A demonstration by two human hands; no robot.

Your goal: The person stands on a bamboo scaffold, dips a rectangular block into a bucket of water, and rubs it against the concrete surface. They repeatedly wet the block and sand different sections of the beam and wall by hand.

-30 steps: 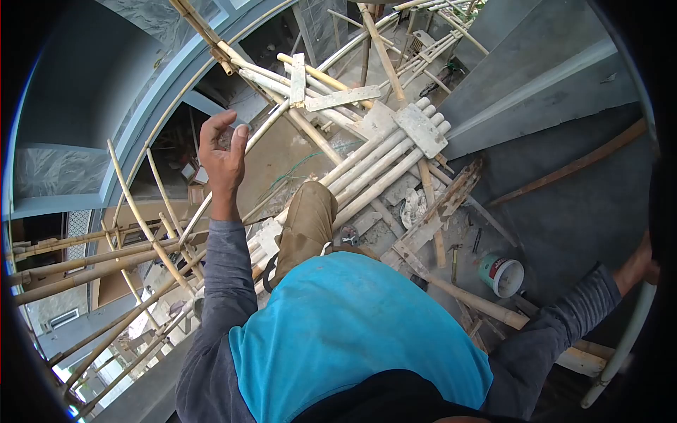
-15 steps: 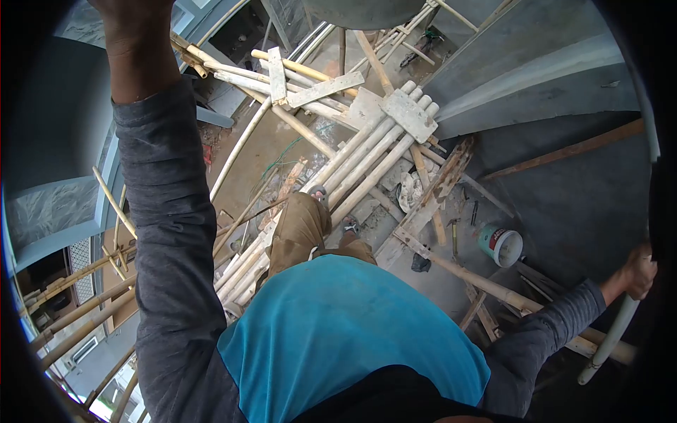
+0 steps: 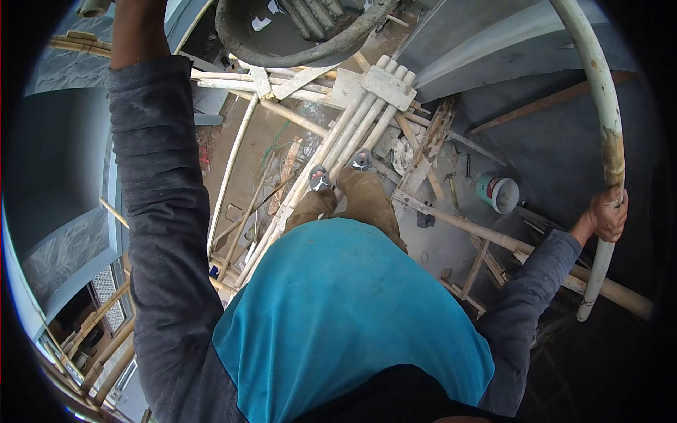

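Head view: the right hand (image 3: 608, 213) is well to the right of the bamboo walkway (image 3: 363, 120), its fingers wrapped around a pale pole (image 3: 603, 92). That pole stands to the right of the walkway as well, its upper part running out of view and its lower end coming to a free tip below the hand; whether the tip rests on anything I cannot tell. The left wrist (image 3: 141, 32) is ahead and to the left of the walkway, and the left hand is cut off by the frame, so I cannot tell whether it is spread or gripping.

A round container (image 3: 282, 58) with a thick, crusted rim looms above and left of the walkway's far end, grey ridged matter showing inside. What holds it up is hidden.

Both sandalled feet (image 3: 319, 178) stand on the walkway, one nearer its right edge. The poles lie side by side, and a pale board (image 3: 389, 88) lies across them near the far end. Left of the walkway the edge drops to open ground, crossed by a few slanting poles. Right of it, a long bamboo rail (image 3: 493, 237) slants away beneath the right arm, while a paint bucket (image 3: 498, 194) stands beyond that rail on littered floor. There is bare room between the bucket and the right hand, bounded farther right of the walkway by a dark wall (image 3: 543, 151).
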